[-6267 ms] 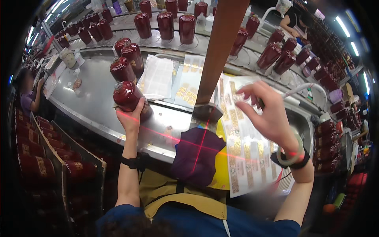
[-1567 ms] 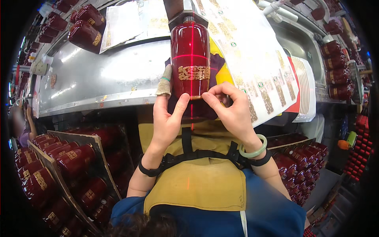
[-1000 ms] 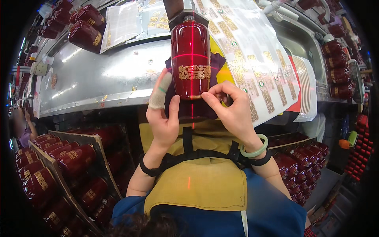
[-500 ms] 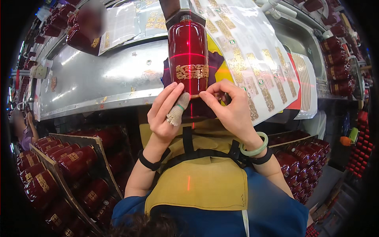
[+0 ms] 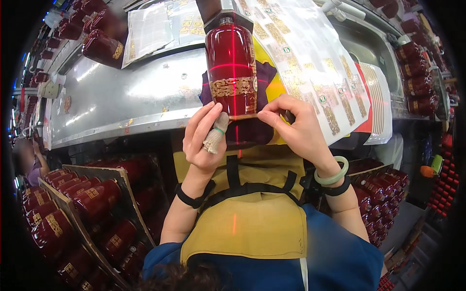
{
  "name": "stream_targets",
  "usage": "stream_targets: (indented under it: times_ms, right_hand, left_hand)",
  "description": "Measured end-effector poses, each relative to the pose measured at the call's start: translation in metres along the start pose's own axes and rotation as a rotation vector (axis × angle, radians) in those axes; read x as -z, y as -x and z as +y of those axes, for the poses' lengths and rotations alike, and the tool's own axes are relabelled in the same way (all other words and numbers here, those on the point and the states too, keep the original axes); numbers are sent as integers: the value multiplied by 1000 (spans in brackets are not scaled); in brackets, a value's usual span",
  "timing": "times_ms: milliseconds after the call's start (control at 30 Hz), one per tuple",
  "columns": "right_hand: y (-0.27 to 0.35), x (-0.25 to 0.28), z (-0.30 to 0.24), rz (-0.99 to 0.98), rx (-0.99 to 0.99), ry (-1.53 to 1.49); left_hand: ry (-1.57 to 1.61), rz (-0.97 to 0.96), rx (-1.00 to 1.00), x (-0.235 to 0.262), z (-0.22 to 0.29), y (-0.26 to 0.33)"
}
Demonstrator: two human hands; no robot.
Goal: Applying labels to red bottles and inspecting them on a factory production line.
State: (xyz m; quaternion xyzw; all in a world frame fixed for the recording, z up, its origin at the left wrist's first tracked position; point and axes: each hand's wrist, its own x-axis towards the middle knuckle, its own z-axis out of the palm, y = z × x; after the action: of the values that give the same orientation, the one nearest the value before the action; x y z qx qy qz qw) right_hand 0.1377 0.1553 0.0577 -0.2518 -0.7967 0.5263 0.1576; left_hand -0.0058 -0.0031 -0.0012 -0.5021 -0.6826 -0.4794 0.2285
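A glossy dark red bottle lies with its neck pointing away from me, against a dark metal holder. A gold ornamental band crosses its lower body, and gold markings run lengthwise along its right side. Red light lines fall across it. My left hand holds the base end at the left, fingertips on the side and the cloth-covered thumb, ringed with green, by the base. My right hand is pinched just right of the base; a dark patch shows within its curled fingers, too obscured to name.
Beneath the bottle are a purple cloth and yellow material on a metal worktop. Clear sheets of gold decals spread to the right, near a sink. Racks of red bottles flank me, and a person is at far left.
The bottle has turned about its length, bringing lengthwise gold markings into view at its right side. My right hand has moved a little right, away from the base; my left stays on it.
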Motion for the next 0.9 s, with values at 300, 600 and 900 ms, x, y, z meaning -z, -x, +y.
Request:
stream_targets:
  times_ms: [300, 600, 900]
  right_hand:
    - [-1, -1, -4, -6, -25, 12]
    - [-3, 1, 1, 12, 50, 21]
    - [-4, 5, 4, 15, 31, 73]
  left_hand:
    - [-147, -48, -175, -4, 13, -5]
    - [24, 17, 33, -2, 0, 6]
    - [-200, 11, -112, -4, 12, 0]
